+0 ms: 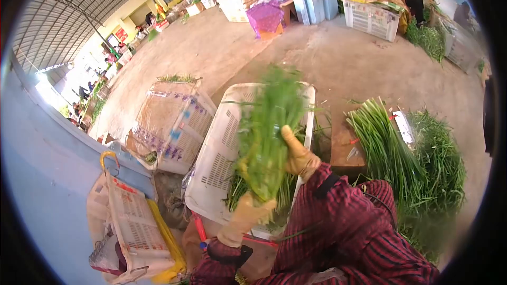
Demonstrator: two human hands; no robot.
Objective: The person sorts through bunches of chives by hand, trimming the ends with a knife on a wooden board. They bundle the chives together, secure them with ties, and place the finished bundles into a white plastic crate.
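A thick bunch of long, thin-leaved greens (272, 132), like garlic chives, is held over a white plastic crate (211, 179); its top is blurred by motion. My left hand (247, 217), in a pale yellow glove, is closed around the lower end of the bunch. Higher up, my gloved right hand (300, 154) grips the bunch from its right side, thumb pointing up. More greens lie in the crate beneath, partly hidden by the bunch.
To the right, neat long green stalks (383, 140) lie on a brown board (346, 145), beside a loose grassy heap (435, 158). A wrapped crate (169, 121) stands to the left, and another crate (137, 221) with a yellow cloth nearer me. People and crates line the background.
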